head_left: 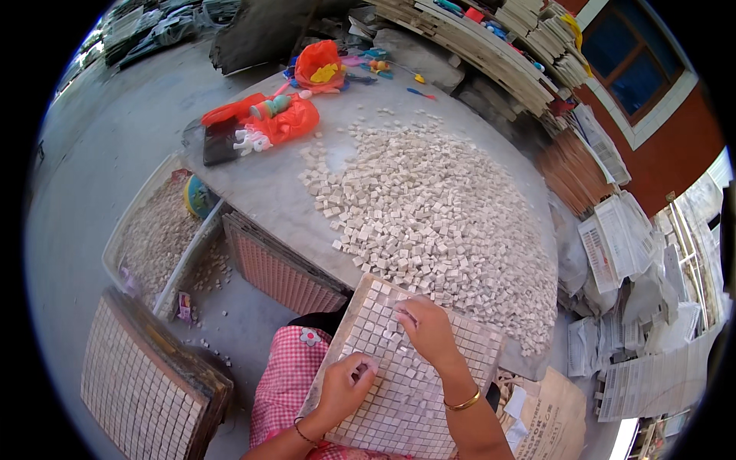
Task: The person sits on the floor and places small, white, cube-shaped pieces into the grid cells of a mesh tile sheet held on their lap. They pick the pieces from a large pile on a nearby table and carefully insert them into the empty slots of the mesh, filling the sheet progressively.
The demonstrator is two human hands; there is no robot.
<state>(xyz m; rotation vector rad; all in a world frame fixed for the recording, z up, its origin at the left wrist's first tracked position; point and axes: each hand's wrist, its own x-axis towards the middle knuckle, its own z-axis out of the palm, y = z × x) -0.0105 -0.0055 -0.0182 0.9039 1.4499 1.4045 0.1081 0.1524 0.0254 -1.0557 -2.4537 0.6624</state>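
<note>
A square grid tray (383, 288) leans across my lap against the table edge, many of its cells filled with small pale stone cubes. Several loose cubes (406, 360) lie on top of the grid between my hands. My left hand (345, 387) is over the tray's left part, thumb and fingers curled together in a pinch. Farther up, my right hand (431, 330) is closed the same way over the upper middle of the grid. Whatever lies between the fingertips of either hand is too small to make out.
A large pile of stone cubes (429, 207) covers much of the grey table (261, 184). Red plastic bags (295, 119), a dark phone-like slab (221, 144) and small toys lie at its far left. A cube-filled bin (115, 245) and stacked tile trays (138, 383) stand left.
</note>
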